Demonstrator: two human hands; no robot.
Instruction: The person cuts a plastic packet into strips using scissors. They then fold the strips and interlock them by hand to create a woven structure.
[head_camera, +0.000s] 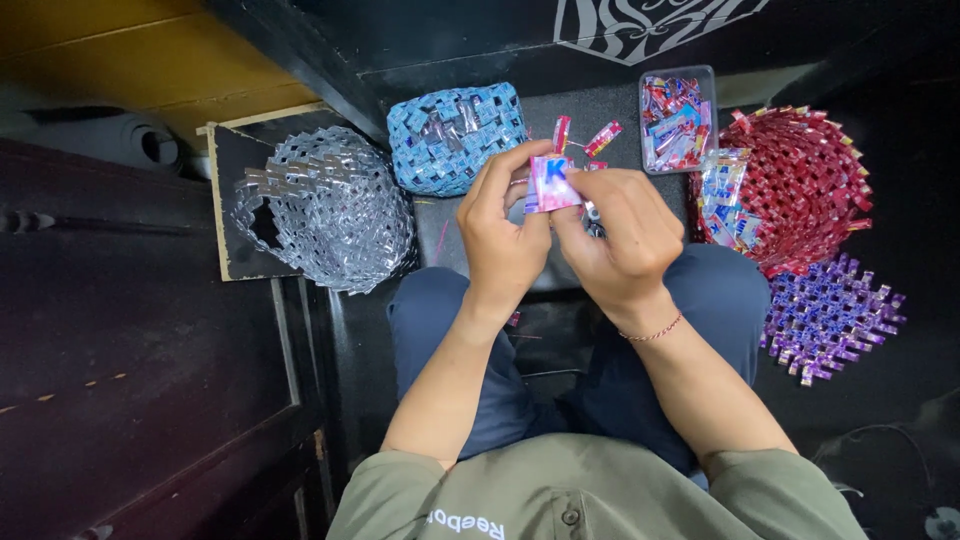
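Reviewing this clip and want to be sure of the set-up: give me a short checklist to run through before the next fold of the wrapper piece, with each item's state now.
1. Both hands on the piece: left hand and right hand pinch the pink wrapper piece. Ok.
2. Piece held clear of the lap: ok.
3. Loose strips stick up behind the piece, unpinned: not ok.
4. Supply at hand: clear box of wrappers lies open ahead. Ok.
5. Fold alignment: hidden by fingers. Cannot tell.

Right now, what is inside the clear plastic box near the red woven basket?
The clear plastic box holds small red, blue and white wrapper strips, piled loosely. Its bottom is covered by them.
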